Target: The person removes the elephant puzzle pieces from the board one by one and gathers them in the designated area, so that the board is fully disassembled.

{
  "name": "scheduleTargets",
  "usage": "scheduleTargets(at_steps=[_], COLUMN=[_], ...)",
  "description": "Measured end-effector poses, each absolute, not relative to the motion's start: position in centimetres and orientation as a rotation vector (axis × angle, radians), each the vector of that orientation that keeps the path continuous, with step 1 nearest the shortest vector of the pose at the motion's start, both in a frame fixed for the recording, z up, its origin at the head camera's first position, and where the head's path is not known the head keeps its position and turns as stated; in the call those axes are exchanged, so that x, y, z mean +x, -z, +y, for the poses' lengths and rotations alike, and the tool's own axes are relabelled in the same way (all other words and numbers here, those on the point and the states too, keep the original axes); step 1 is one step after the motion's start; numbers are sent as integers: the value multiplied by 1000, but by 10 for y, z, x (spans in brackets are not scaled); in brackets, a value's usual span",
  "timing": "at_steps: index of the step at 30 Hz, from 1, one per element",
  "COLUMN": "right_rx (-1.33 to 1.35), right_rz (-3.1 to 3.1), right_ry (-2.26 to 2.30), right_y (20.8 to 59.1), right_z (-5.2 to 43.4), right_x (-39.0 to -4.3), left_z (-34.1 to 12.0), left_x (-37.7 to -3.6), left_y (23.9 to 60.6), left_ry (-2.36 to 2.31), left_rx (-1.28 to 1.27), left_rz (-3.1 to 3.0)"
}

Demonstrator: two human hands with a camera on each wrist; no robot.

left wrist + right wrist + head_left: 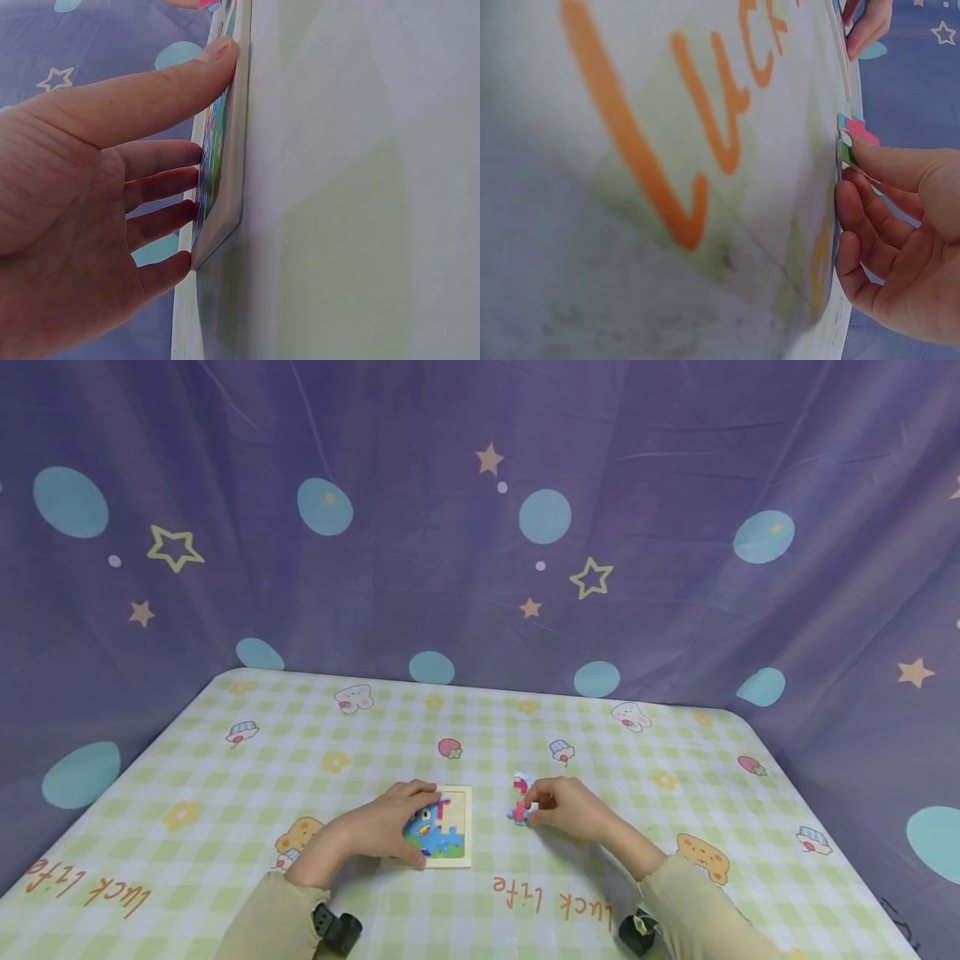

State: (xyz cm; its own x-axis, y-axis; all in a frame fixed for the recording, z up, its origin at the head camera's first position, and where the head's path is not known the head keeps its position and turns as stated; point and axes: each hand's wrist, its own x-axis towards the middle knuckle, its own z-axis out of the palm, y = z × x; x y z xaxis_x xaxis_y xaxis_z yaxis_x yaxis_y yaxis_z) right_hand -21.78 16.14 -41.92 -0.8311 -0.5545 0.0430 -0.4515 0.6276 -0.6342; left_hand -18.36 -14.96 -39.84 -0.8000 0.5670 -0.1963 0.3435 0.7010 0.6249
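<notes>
Puzzle board (448,827): flat on tabletop (225,752), partly filled, blue picture area in place, pale gaps along top.
Left hand (390,827): fingers straight, pressing board steady.
Right hand (573,810): pinching pink loose pieces (520,799) just right of board.
Judgement: assembly midway, several pieces still unplaced.

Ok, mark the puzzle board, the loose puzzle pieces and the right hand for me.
puzzle board (456,827), head view, on its right part beside the left hand.
loose puzzle pieces (519,785), head view, on the upper red piece.
right hand (570,808), head view, on the back of the hand.
</notes>
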Motion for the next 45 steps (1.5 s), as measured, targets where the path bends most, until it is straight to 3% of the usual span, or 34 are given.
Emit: scheduleTargets(at_steps=[45], right_rx=[-789], right_rz=[2717], right_ry=[1041], right_y=[420], right_z=[160], right_x=[-220], left_z=[-150], left_x=[-184], left_y=[397], left_ry=[-824], left_rx=[704], left_rz=[2525])
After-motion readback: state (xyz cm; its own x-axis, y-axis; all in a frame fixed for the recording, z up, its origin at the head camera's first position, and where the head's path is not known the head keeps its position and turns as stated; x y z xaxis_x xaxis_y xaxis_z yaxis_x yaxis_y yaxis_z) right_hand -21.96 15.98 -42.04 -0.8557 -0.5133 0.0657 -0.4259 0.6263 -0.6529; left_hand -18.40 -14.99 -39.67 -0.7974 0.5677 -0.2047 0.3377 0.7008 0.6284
